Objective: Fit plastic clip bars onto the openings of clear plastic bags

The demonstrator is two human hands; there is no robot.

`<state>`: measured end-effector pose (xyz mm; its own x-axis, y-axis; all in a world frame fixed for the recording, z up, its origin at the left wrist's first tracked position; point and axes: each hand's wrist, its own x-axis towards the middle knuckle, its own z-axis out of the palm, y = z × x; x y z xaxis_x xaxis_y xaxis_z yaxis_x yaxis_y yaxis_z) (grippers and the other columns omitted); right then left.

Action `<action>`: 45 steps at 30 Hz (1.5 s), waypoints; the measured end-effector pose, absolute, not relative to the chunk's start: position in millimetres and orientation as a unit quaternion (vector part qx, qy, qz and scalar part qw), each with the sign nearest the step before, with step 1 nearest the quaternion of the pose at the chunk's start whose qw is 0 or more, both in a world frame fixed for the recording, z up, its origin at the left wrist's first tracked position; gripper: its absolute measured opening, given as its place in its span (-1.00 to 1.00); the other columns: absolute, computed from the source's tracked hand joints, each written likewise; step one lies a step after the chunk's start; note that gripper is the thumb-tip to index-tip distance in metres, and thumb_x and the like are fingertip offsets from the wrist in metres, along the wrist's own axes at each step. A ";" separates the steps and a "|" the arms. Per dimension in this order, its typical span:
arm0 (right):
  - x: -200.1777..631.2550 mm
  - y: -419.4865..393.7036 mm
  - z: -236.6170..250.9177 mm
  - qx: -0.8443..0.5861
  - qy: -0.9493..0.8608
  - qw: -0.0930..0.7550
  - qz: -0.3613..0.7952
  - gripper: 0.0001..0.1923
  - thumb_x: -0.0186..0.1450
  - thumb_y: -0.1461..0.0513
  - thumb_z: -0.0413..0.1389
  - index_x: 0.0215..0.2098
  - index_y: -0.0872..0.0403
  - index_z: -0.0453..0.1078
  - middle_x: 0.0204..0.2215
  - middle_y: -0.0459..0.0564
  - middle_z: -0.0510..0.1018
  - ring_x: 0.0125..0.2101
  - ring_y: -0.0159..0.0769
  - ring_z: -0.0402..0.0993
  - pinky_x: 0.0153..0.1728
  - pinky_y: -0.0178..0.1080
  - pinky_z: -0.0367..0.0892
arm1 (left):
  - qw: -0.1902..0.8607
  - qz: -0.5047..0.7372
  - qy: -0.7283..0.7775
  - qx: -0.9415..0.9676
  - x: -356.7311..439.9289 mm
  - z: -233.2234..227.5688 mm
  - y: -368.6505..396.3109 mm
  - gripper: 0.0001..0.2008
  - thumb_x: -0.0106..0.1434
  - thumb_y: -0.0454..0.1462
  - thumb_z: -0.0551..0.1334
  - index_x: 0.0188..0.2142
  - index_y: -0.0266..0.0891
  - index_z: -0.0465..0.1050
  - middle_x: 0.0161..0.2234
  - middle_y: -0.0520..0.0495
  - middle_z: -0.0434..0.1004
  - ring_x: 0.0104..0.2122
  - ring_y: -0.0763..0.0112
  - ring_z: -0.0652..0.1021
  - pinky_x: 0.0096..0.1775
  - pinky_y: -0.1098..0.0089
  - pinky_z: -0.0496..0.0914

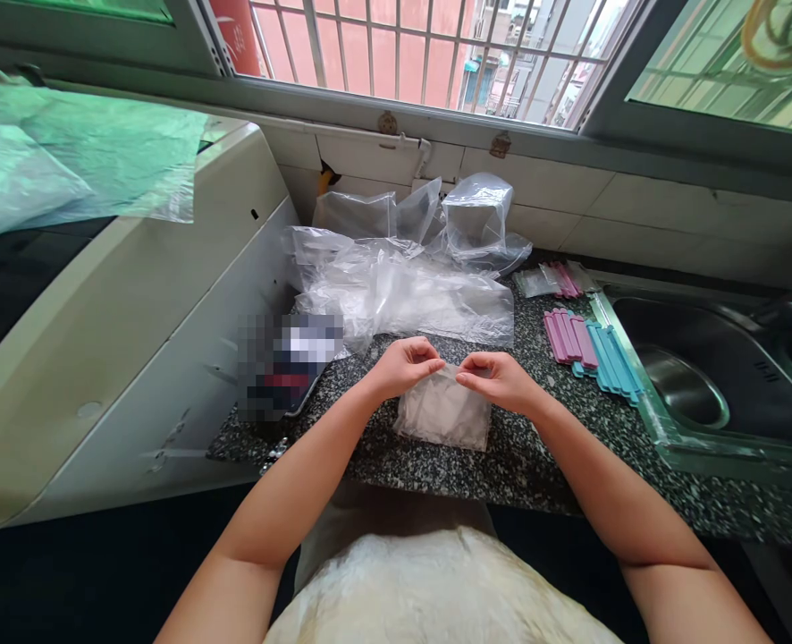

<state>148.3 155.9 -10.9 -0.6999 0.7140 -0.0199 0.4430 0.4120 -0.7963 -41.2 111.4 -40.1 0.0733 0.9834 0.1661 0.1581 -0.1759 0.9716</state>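
A small clear plastic bag hangs over the front of the speckled counter, its top edge pinched in both of my hands. My left hand grips the bag's top edge on the left between thumb and fingers. On the right, my right hand pinches the same edge, a short gap from the left. The bag looks flat; whether anything lies inside I cannot tell. Behind my hands spreads a heap of loose clear plastic bags. To the right lie pink sealing clips and blue sealing clips in rows.
A steel sink is set into the counter at the right. Small packets with pink clips lie by the wall. A blurred dark flat object rests left, beside a large cream appliance with plastic sheets on top.
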 end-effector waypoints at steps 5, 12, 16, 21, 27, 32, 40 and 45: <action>156.2 160.6 -5.9 -0.367 -0.819 0.161 0.412 -0.74 0.13 0.09 0.09 -0.49 0.14 0.39 -0.57 -0.06 0.45 -0.52 -0.40 0.28 -0.48 -0.35 0.18 | 0.422 0.489 0.486 0.589 -45.1 -35.5 110.7 -0.82 0.04 -0.24 0.26 -0.58 -0.32 0.38 -0.58 0.06 0.29 -0.53 0.55 0.31 -0.44 0.46 0.23; 160.0 164.0 -6.4 -0.359 -0.818 0.186 0.409 -0.73 0.16 0.09 0.06 -0.54 0.13 0.35 -0.61 -0.08 0.40 -0.55 -0.42 0.25 -0.51 -0.36 0.17 | 0.413 0.498 0.487 0.587 -46.8 -35.1 110.9 -0.81 0.05 -0.23 0.26 -0.58 -0.31 0.38 -0.58 0.06 0.29 -0.52 0.55 0.31 -0.43 0.46 0.24; 160.8 164.1 -7.3 -0.354 -0.822 0.188 0.405 -0.74 0.17 0.11 0.05 -0.53 0.13 0.36 -0.61 -0.08 0.40 -0.55 -0.42 0.25 -0.52 -0.36 0.16 | 0.412 0.487 0.491 0.593 -47.3 -35.7 111.2 -0.82 0.06 -0.25 0.24 -0.58 -0.31 0.38 -0.58 0.06 0.28 -0.53 0.55 0.30 -0.45 0.47 0.22; 161.2 162.2 -7.4 -0.344 -0.842 0.186 0.372 -0.77 0.19 0.15 0.04 -0.52 0.13 0.37 -0.60 -0.08 0.41 -0.55 -0.43 0.25 -0.51 -0.36 0.16 | 0.353 0.454 0.501 0.647 -48.2 -34.8 110.4 -0.84 0.09 -0.28 0.20 -0.57 -0.30 0.38 -0.52 0.03 0.30 -0.49 0.51 0.36 -0.40 0.44 0.28; 158.7 158.9 -9.3 -0.323 -0.874 0.200 0.304 -0.81 0.20 0.21 0.05 -0.52 0.12 0.37 -0.59 -0.08 0.43 -0.54 -0.43 0.28 -0.49 -0.36 0.17 | 0.182 0.414 0.536 0.713 -45.8 -35.1 106.4 -0.89 0.09 -0.37 0.14 -0.42 -0.25 0.44 -0.38 -0.04 0.38 -0.30 0.36 0.43 -0.19 0.31 0.35; 157.3 157.7 -9.7 -0.312 -0.888 0.198 0.273 -0.84 0.20 0.25 0.05 -0.52 0.11 0.36 -0.58 -0.08 0.45 -0.53 -0.43 0.30 -0.48 -0.36 0.17 | 0.037 0.406 0.545 0.732 -44.3 -35.1 102.9 -0.76 0.17 -0.19 0.18 -0.22 -0.26 0.47 -0.29 -0.13 0.42 -0.22 0.24 0.40 -0.14 0.21 0.34; 153.9 152.4 -7.1 -0.272 -0.914 0.205 0.220 -0.84 0.22 0.26 0.06 -0.52 0.10 0.35 -0.57 -0.07 0.44 -0.51 -0.40 0.30 -0.42 -0.33 0.18 | 0.006 0.359 0.502 0.786 -40.2 -34.6 99.6 -0.69 0.17 -0.10 0.20 -0.19 -0.24 0.49 -0.29 -0.14 0.40 -0.22 0.24 0.38 -0.13 0.20 0.31; 152.4 152.6 -8.4 -0.272 -0.913 0.203 0.227 -0.85 0.21 0.26 0.07 -0.51 0.10 0.35 -0.58 -0.08 0.44 -0.51 -0.41 0.30 -0.43 -0.34 0.18 | 0.061 0.360 0.491 0.791 -38.0 -33.2 100.4 -0.84 0.21 -0.22 0.18 -0.40 -0.22 0.49 -0.41 -0.06 0.37 -0.31 0.33 0.36 -0.20 0.28 0.31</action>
<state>152.4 152.6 -8.4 -0.7700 0.5882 0.2471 0.4044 0.7495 -0.5241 -38.0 100.4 -33.2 0.2583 0.8203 0.5102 0.7330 -0.5105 0.4496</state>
